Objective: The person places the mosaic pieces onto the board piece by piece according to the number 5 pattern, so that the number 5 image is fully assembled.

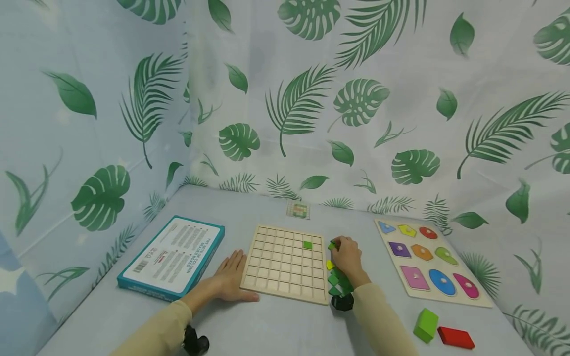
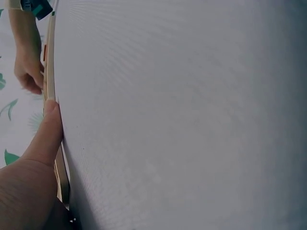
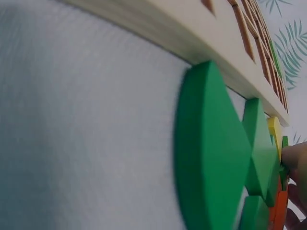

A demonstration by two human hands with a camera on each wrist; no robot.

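A wooden grid board [image 1: 285,264] lies on the table with a single green square tile [image 1: 308,245] in one of its far cells. My left hand [image 1: 231,279] rests flat at the board's left edge, fingers straight, thumb along its near left corner. At the board's right side, my right hand [image 1: 348,256] pinches a small green tile [image 1: 331,245] between thumb and fingers. Below that hand lies a loose heap of green tiles [image 1: 336,281] with a yellow tile [image 1: 330,265]. Orange tiles [image 3: 280,206] also show close under the fingers in the right wrist view.
Left of the board lies a teal-edged box [image 1: 173,257]. A knobbed shape puzzle [image 1: 420,267] is at the right, with a green block [image 1: 426,325] and a red block [image 1: 456,337] nearer me. Behind the board is a small patterned card [image 1: 298,209] by the leaf-print curtain [image 1: 311,148].
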